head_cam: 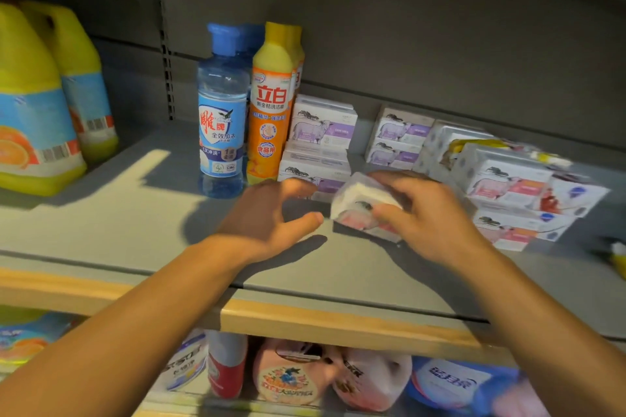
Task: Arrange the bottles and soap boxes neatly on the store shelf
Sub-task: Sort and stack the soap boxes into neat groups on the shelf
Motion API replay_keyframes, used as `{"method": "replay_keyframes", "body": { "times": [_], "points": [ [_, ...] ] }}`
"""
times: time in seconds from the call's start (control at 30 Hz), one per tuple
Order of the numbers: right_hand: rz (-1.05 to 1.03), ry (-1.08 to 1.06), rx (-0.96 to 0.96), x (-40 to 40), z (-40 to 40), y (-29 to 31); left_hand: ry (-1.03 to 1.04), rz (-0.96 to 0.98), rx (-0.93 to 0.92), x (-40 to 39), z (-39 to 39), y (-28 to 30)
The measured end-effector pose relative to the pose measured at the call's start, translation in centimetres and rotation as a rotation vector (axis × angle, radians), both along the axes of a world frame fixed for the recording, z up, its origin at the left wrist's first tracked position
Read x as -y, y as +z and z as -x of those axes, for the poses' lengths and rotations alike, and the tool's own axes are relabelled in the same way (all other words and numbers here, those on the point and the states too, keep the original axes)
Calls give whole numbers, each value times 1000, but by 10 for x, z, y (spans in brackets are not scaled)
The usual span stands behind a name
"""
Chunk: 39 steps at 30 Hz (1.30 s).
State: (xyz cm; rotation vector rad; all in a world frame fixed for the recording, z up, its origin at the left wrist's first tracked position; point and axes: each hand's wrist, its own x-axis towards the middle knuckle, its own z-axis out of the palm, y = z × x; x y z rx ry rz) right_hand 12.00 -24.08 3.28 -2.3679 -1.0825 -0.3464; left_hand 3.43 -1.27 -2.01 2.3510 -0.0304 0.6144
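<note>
Gripping a pink soap box (364, 208) from above, the right hand (428, 213) is curling its fingers over the far edge while the thumb is pressing on the near face. That box is tilting, one corner raised, just over the grey shelf (101, 220), near the middle of the view. The right forearm is coming in from about 5 o'clock, wrist bent slightly down.

At 9 o'clock of the box, the left hand (267, 217) is hovering low over the shelf, holding nothing. Its fingers are spreading loosely toward the box and its thumb is pointing toward the box's near corner, stopping just short of it. The left forearm is stretching in from 7 o'clock, crossing the wooden shelf edge (305, 318).

Behind the hands, at 12 o'clock, purple soap boxes (321, 125) are sitting in two stacks against the back wall. At 3 o'clock, more pink soap boxes (508, 179) are lying in a loose, slanting pile. A blue bottle (222, 112) and an orange bottle (271, 105) are standing upright side by side at 11 o'clock, touching, each with a matching bottle behind it. Two big yellow jugs (37, 105) are standing at the far left, around 9 o'clock.
</note>
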Motion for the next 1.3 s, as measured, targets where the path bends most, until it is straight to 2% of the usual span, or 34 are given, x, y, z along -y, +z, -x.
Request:
{"method": "replay_keyframes", "body": {
  "times": [0.13,0.2,0.37,0.5,0.57,0.73,0.9,1.1,1.3],
  "points": [
    [-84,121,-157,-31,23,0,-155,84,-53,3,9,9],
    [-186,115,-210,-44,25,-6,-118,104,-73,2,11,14],
    [-643,27,-397,-53,24,-26,-20,222,-10,-3,4,14],
    [-804,46,-687,-51,24,-48,-120,773,-25,-4,2,10],
    [-797,42,-728,-53,21,-50,-146,889,-42,-6,0,8],
    [-804,22,-802,-49,17,-46,-188,909,-110,-9,-3,6],
    [-766,34,-904,-44,13,-42,-325,908,-163,-8,3,10],
    [-790,-11,-1047,-39,6,-40,-235,836,-255,-8,1,12],
    [-786,6,-1086,-39,1,-41,-210,834,-262,-8,0,12]
  ]
}}
